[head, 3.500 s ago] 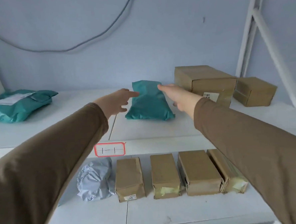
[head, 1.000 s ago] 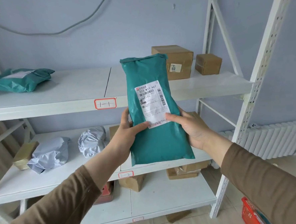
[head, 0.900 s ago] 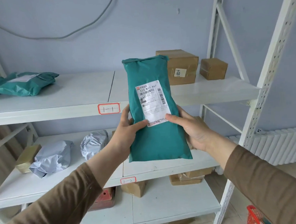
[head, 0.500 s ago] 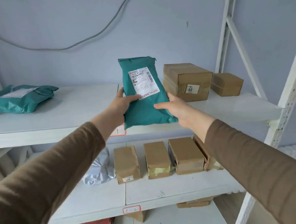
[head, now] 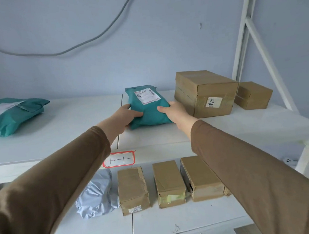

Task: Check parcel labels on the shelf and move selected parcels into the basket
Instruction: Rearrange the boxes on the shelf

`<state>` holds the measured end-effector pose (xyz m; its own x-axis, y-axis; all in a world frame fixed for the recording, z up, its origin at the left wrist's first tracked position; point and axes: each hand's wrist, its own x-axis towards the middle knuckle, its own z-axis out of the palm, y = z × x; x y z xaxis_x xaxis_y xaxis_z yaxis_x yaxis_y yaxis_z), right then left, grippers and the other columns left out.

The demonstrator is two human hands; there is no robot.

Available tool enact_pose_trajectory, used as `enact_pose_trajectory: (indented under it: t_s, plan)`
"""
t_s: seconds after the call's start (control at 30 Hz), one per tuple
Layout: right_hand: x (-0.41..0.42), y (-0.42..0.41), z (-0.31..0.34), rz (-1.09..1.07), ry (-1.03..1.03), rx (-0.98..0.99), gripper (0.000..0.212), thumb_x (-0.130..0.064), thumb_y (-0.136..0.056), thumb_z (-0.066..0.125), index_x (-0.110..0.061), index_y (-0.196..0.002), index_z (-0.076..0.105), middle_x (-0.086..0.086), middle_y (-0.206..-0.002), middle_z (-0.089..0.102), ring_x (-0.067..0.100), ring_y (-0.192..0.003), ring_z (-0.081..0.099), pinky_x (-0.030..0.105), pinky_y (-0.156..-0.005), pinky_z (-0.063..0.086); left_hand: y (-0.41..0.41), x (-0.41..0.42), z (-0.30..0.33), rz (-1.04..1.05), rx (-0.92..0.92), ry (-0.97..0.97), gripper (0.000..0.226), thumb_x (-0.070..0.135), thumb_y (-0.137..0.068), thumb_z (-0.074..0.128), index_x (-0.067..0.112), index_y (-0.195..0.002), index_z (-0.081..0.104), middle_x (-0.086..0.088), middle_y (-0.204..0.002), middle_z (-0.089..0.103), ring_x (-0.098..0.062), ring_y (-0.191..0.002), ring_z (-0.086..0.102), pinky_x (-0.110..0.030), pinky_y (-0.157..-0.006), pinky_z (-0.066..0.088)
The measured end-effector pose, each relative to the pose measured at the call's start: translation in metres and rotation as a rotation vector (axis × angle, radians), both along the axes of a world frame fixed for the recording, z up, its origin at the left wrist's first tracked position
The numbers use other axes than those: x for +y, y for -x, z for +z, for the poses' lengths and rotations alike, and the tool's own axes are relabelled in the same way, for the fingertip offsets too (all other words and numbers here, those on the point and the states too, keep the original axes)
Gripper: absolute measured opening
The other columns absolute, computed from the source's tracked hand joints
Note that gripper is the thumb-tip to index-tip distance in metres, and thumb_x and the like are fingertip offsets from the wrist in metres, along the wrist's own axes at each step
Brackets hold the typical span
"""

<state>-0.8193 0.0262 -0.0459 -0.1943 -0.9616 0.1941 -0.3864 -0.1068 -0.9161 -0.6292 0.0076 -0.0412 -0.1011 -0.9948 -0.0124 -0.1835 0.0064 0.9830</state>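
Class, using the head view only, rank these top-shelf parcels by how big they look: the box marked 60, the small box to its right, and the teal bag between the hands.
1. Box marked 60, largest.
2. Teal bag, somewhat smaller, partly covered by the hands.
3. Small box, clearly smallest, though it sits slightly farther back.

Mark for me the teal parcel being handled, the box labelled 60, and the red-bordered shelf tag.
teal parcel (head: 149, 109), head view, on the teal wrap below its white label.
box labelled 60 (head: 198, 81), head view, on its top face.
red-bordered shelf tag (head: 118, 159), head view, on its white middle.
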Motion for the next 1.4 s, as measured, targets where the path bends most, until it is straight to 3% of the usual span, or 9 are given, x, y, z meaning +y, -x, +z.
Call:
enact_pose_trajectory:
  t_s: [0.13, 0.27, 0.5, 0.57, 0.63, 0.8, 0.97, 1.2, 1.4]
  plan:
    - [0.041, 0.011, 0.021, -0.137, 0.186, 0.539, 0.058, -0.046, -0.100, 0.056, -0.017, -0.149, 0.047, 0.005, -0.150, 0.053, 0.026, -0.139, 0.046, 0.039, -0.109, 0.041, 0.001, -0.001, 0.023, 0.144, -0.109, 0.155, 0.082, 0.021, -0.092, 0.076, 0.022, -0.161, 0.032, -0.008, -0.157, 0.044, -0.031, -0.135, 0.052, -0.036, -0.100, 0.044]
    - [0.059, 0.058, 0.054, -0.238, 0.512, 0.639, 0.049, -0.040, -0.103, 0.052, -0.024, -0.149, 0.049, -0.005, -0.153, 0.051, 0.018, -0.144, 0.038, 0.033, -0.115, 0.033, 0.035, 0.002, 0.061, 0.098, -0.029, 0.304, 0.075, 0.028, -0.096, 0.071, 0.026, -0.161, 0.034, -0.003, -0.158, 0.043, -0.023, -0.129, 0.051, -0.029, -0.097, 0.038]
    - [0.034, 0.173, 0.088, -0.452, 0.182, 0.417, 0.069, -0.051, -0.099, 0.050, -0.023, -0.159, 0.031, 0.002, -0.164, 0.036, 0.026, -0.151, 0.032, 0.041, -0.117, 0.033, 0.149, 0.016, 0.083, -0.228, 0.028, 0.078, 0.063, 0.036, -0.102, 0.062, 0.008, -0.154, 0.042, -0.014, -0.162, 0.039, -0.023, -0.125, 0.047, -0.036, -0.102, 0.039]
    - [0.025, 0.191, 0.084, -0.425, 0.099, 0.233, 0.078, -0.051, -0.097, 0.056, -0.020, -0.161, 0.025, 0.005, -0.166, 0.032, 0.028, -0.150, 0.035, 0.040, -0.117, 0.034, 0.173, 0.012, 0.075, -0.255, 0.064, 0.008, 0.055, 0.039, -0.102, 0.060, 0.013, -0.149, 0.046, -0.006, -0.148, 0.051, -0.021, -0.129, 0.052, -0.034, -0.108, 0.042]
    - [0.018, 0.198, 0.078, -0.402, 0.025, 0.015, 0.086, -0.049, -0.095, 0.065, -0.015, -0.161, 0.023, 0.007, -0.165, 0.032, 0.029, -0.149, 0.036, 0.037, -0.113, 0.034, 0.191, 0.004, 0.065, -0.231, 0.149, -0.074, 0.037, 0.043, -0.099, 0.066, 0.019, -0.124, 0.052, -0.002, -0.118, 0.060, -0.018, -0.106, 0.060, -0.029, -0.097, 0.049]
    - [0.022, 0.195, 0.065, -0.267, -0.167, -0.292, 0.080, -0.062, -0.091, 0.063, -0.023, -0.156, 0.037, 0.005, -0.165, 0.034, 0.028, -0.150, 0.035, 0.047, -0.117, 0.035, 0.206, -0.015, 0.049, -0.221, 0.241, -0.149, 0.044, 0.053, -0.082, 0.075, 0.018, -0.101, 0.059, -0.006, -0.105, 0.065, -0.026, -0.106, 0.069, -0.042, -0.104, 0.054]
    - [0.054, 0.186, 0.065, -0.234, -0.035, -0.395, 0.057, -0.052, -0.090, 0.069, -0.025, -0.138, 0.055, -0.001, -0.138, 0.062, 0.017, -0.114, 0.063, 0.039, -0.096, 0.049, 0.196, 0.029, 0.061, -0.251, 0.268, -0.093, 0.024, 0.039, -0.092, 0.070, 0.021, -0.084, 0.056, 0.002, -0.075, 0.050, -0.015, -0.063, 0.046, -0.025, -0.057, 0.038]
    - [0.153, 0.165, 0.061, -0.132, 0.335, -0.393, 0.057, -0.051, -0.074, 0.080, -0.029, -0.121, 0.057, -0.009, -0.121, 0.070, 0.015, -0.116, 0.067, 0.051, -0.110, 0.047, 0.159, 0.118, 0.073, -0.352, 0.391, 0.267, 0.045, 0.013, -0.098, 0.064, 0.010, -0.142, 0.054, 0.002, -0.113, 0.072, -0.001, -0.080, 0.073, -0.014, -0.063, 0.054]
    - [0.255, 0.141, 0.028, 0.059, 0.505, -0.257, 0.061, -0.024, -0.089, 0.077, -0.027, -0.142, 0.046, -0.007, -0.136, 0.064, 0.008, -0.124, 0.063, 0.031, -0.102, 0.051, 0.102, 0.208, 0.040, -0.441, 0.291, 0.546, 0.087, 0.015, -0.081, 0.078, 0.025, -0.156, 0.034, 0.001, -0.153, 0.052, -0.016, -0.140, 0.052, -0.034, -0.114, 0.046]
